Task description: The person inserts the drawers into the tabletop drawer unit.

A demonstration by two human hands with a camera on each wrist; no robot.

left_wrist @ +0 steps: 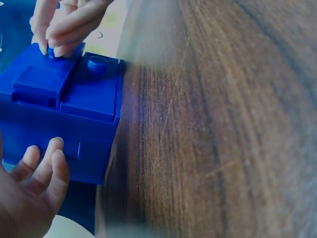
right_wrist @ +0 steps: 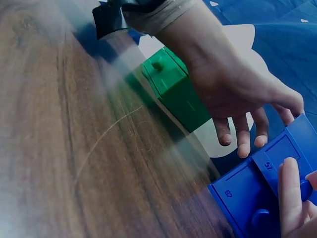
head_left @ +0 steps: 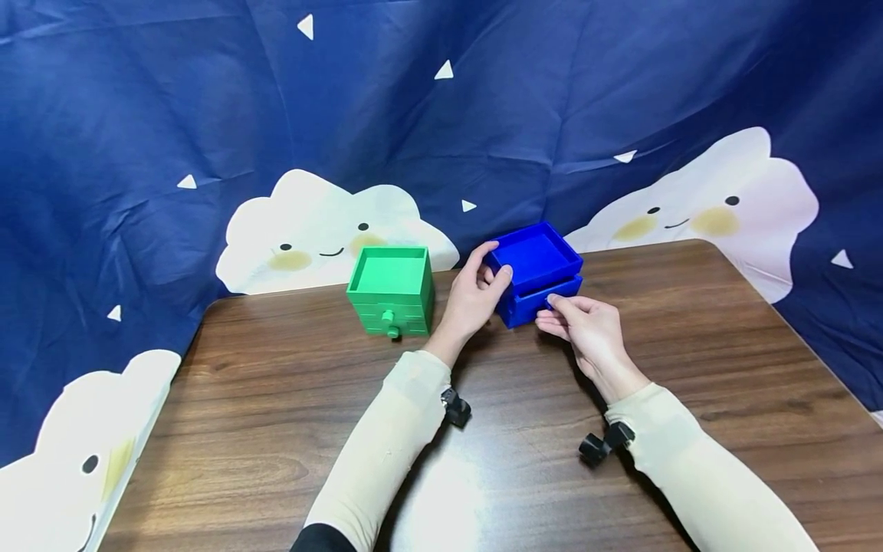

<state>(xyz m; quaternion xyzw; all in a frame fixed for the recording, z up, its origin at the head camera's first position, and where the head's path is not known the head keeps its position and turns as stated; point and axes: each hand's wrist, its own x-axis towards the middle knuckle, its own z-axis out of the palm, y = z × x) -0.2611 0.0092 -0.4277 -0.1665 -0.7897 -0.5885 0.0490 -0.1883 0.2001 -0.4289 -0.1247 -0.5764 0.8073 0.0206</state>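
Note:
A blue two-drawer box with a shallow tray top stands at the table's back edge. Its upper drawer sticks out a little past the lower drawer. My right hand pinches the upper drawer's round knob between thumb and fingers. The lower knob is uncovered. On the box's left side, my left hand holds the top rim, thumb at the front corner and index finger farther back. Its other fingers curl beside the side wall.
A similar green drawer box stands left of my left hand, its two knobs facing me. The wooden table lies under both boxes. Behind it hangs a dark blue cloth with white clouds. Each wrist wears a small black camera.

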